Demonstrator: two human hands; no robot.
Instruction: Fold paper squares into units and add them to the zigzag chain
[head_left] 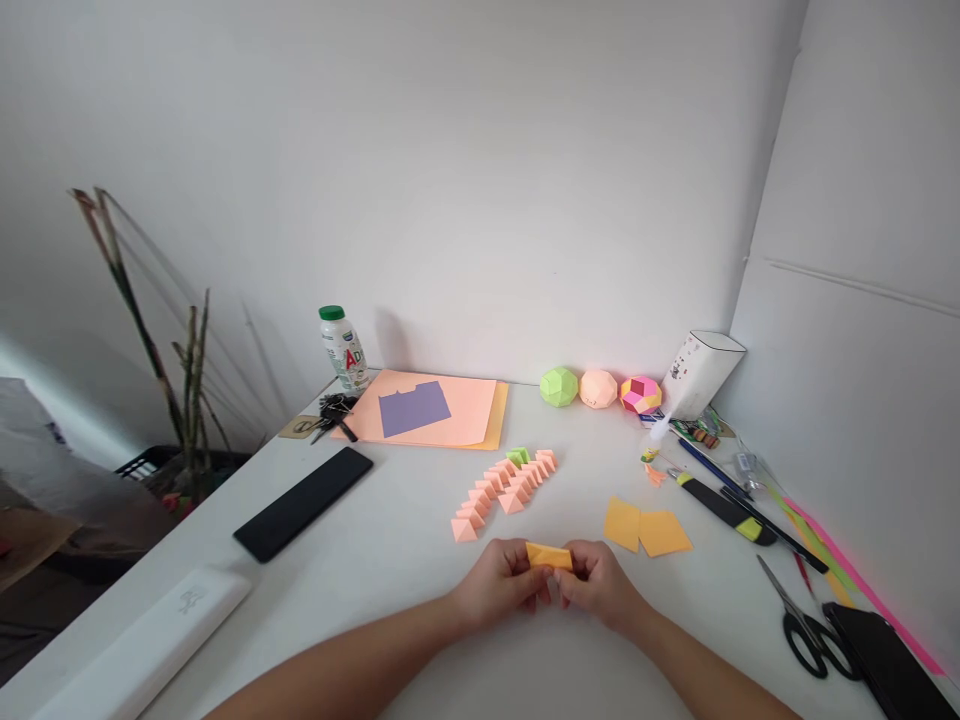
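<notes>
Near the table's front, my left hand [501, 582] and my right hand [600, 585] pinch a small folded piece of orange paper [549, 556] between them. The fingers of both hands are closed on its two ends, with the thumbs toward me. Just beyond my right hand lie two flat orange paper squares [664, 533]. Ahead of my left hand stand two rows of folded peach paper pieces [480, 497], with a few green folded pieces [518, 456] at the far end. Parts of the folded paper are hidden by my fingers.
A black flat case [304, 503] and a long white object [142, 650] lie left. Peach sheets [472, 410] and a bottle [343, 350] stand behind. Paper balls [559, 387] line the wall. Right are a utility knife [720, 505], scissors [806, 625] and a phone-like black object [885, 650].
</notes>
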